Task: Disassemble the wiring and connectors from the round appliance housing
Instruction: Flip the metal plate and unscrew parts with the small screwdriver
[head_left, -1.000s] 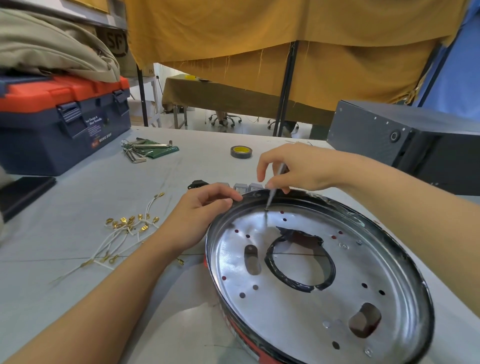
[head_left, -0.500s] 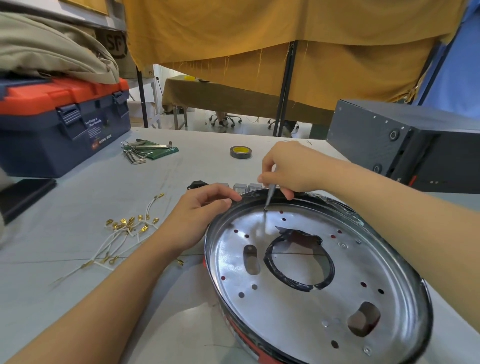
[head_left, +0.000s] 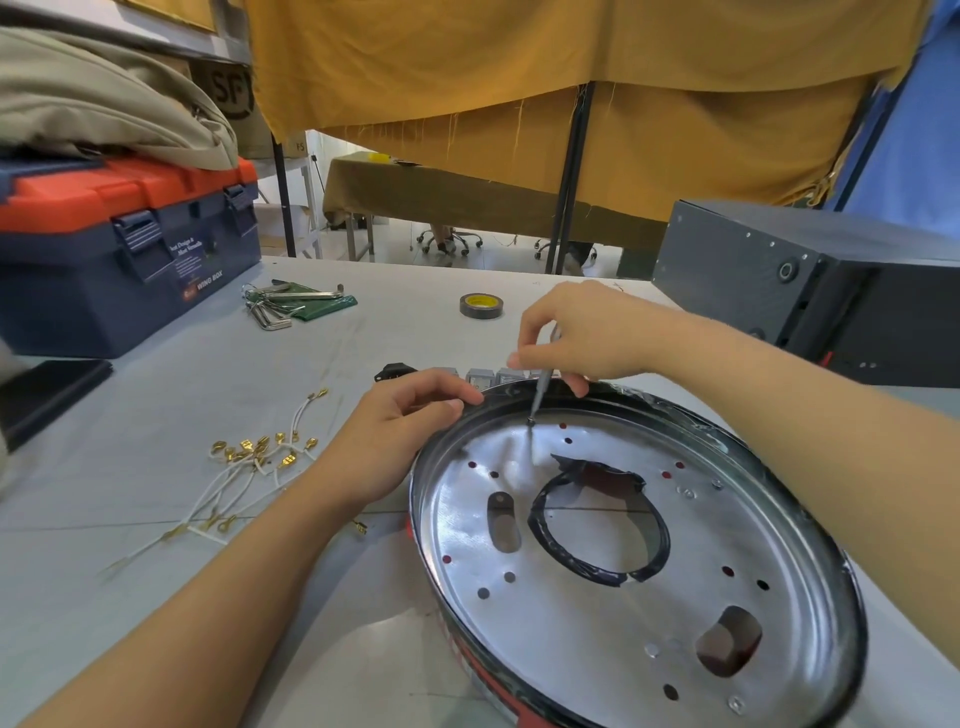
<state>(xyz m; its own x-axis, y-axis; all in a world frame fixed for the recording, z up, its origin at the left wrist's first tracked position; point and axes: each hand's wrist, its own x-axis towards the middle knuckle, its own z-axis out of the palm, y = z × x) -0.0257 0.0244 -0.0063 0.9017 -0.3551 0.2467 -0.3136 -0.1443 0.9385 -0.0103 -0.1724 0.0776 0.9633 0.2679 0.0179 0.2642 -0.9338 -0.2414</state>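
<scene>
Inside round housing (head_left: 597, 623), R hand (head_left: 587, 332) grip pinches screwdriver (head_left: 543, 384); L hand (head_left: 395, 436) grips rim

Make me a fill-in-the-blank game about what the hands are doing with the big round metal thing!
1. The right hand holds a thin ____ with its tip on the round housing.
2. The left hand grips the housing's ____.
3. The white wires on the table have ____-coloured connectors.
4. The tape roll lies ____ the housing.

Answers: screwdriver; rim; gold; beyond
</scene>
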